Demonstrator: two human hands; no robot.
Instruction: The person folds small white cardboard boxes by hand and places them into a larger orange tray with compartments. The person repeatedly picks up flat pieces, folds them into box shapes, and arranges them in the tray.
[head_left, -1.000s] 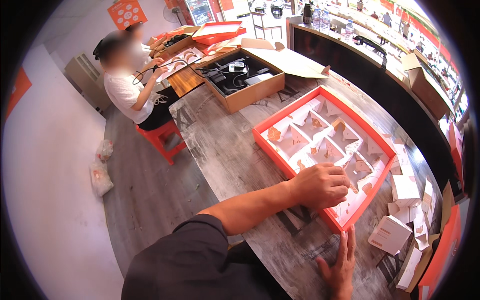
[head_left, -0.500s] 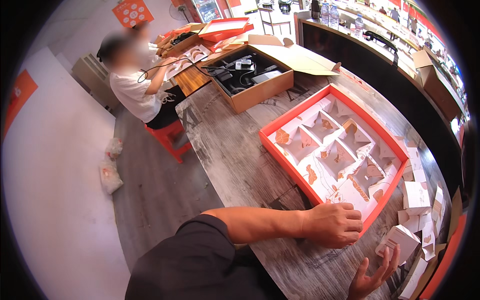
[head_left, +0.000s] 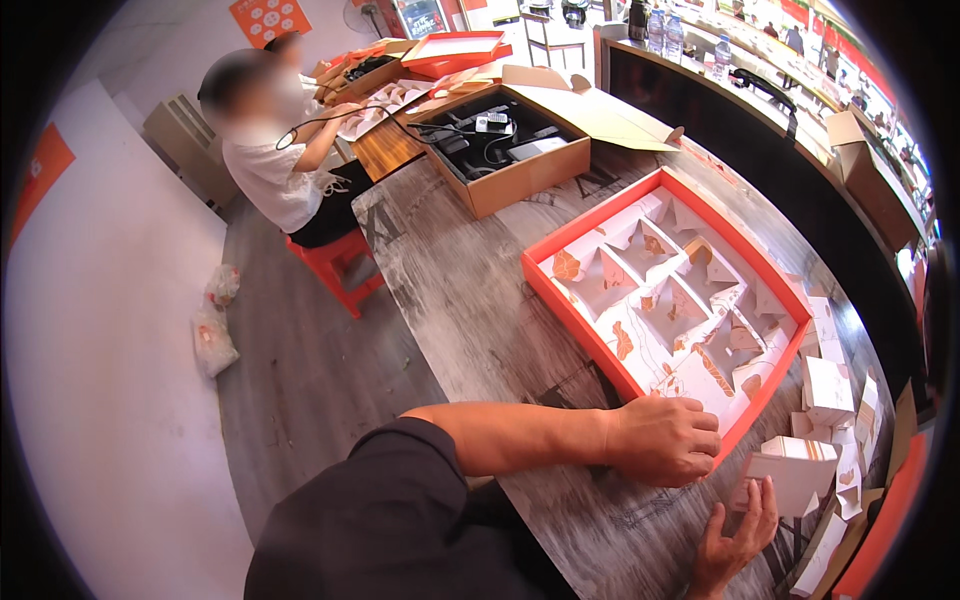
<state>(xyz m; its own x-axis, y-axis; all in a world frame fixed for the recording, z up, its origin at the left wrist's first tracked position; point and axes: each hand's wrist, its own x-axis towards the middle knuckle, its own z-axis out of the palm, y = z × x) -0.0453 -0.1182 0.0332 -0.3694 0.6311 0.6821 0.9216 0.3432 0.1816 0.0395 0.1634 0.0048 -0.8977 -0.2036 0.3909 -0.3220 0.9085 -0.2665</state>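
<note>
Red tray (head_left: 580, 325) on the worktop (head_left: 450, 290), bare room toward its left edge. Left hand (head_left: 665, 440) curls at the tray's near corner; right hand (head_left: 738, 535) touches a white box (head_left: 800, 482), turned since earlier; neither grip is clear.

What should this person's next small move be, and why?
Perhaps secure the small white box nearest the right grip with it: the fingers reach that box's side, but no firm hold is visible. The left grip is at the near corner of the red box.
</note>
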